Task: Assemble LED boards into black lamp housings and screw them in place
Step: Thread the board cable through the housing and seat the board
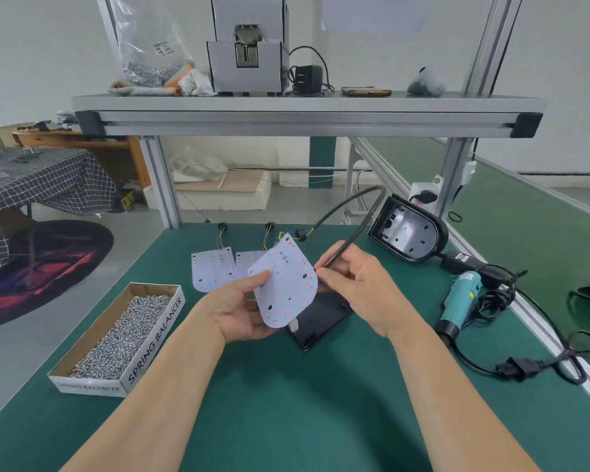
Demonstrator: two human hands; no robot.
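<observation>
Head view: the left hand (pixel 242 311) pinches an LED board (pixel 283 284), held tilted just above a black housing (pixel 324 316) that lies on the green worktop (pixel 286 403). The right hand (pixel 355 287) is curled round a black cable (pixel 364 226). The step appears to be seating the board. Next it needs lowering flat into the housing, holes lined up, before taking screws from the box (pixel 155 335).

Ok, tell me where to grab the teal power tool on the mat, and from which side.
Take the teal power tool by its straight teal barrel, fingers coming from above and its left. It lies flat on the green mat, black end toward you, and its black cords pile against its right side, so the left looks freer.
</observation>
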